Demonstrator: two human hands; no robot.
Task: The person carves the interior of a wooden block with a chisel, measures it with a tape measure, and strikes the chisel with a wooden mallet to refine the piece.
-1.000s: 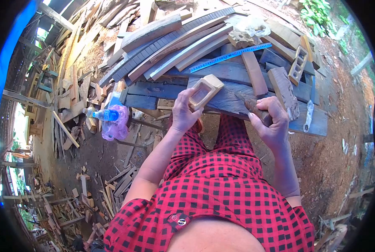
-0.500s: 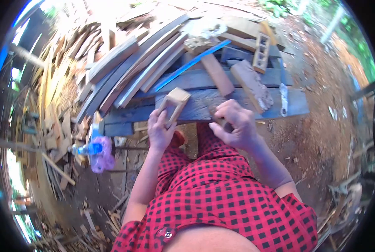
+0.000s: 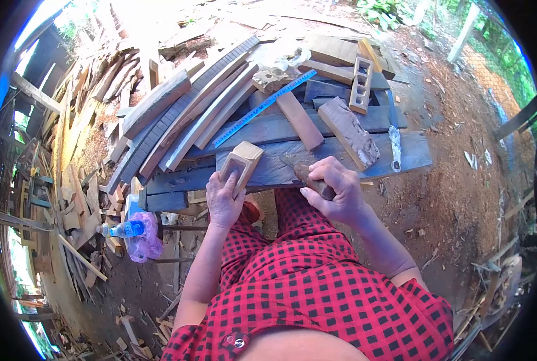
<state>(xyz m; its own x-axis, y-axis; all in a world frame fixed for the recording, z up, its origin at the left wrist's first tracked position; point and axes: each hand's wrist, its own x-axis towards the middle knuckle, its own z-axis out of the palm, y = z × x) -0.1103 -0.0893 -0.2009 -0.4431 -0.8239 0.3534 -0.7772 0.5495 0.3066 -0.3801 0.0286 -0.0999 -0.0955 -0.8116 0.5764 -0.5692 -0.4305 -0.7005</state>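
Observation:
My left hand (image 3: pixel 225 201) grips a small hollowed wooden block (image 3: pixel 242 163) at the near edge of the plank bench (image 3: pixel 401 153), a finger lying in its recess. To its right, my right hand (image 3: pixel 339 188) is closed around a brown wooden handle (image 3: pixel 311 179). A thin dark tip extends from the handle toward the block, without touching it. Beyond the hands, a blue ruler (image 3: pixel 262 107) lies slanted across the boards, and a reddish-brown wood piece (image 3: pixel 300 120) rests beside it.
Long boards (image 3: pixel 190 114) are stacked at the left. A rough wood chunk (image 3: pixel 349 133), a slotted wooden frame (image 3: pixel 361 85) and a whitish strip (image 3: pixel 395 149) lie at the right. A bottle (image 3: pixel 127 228) and pink plastic bag (image 3: pixel 148 240) hang low left.
The view has shifted, and the bench sits slightly lower and to the left. My left hand's finger now lies in the block's recess. The handle in my right hand shows more fully.

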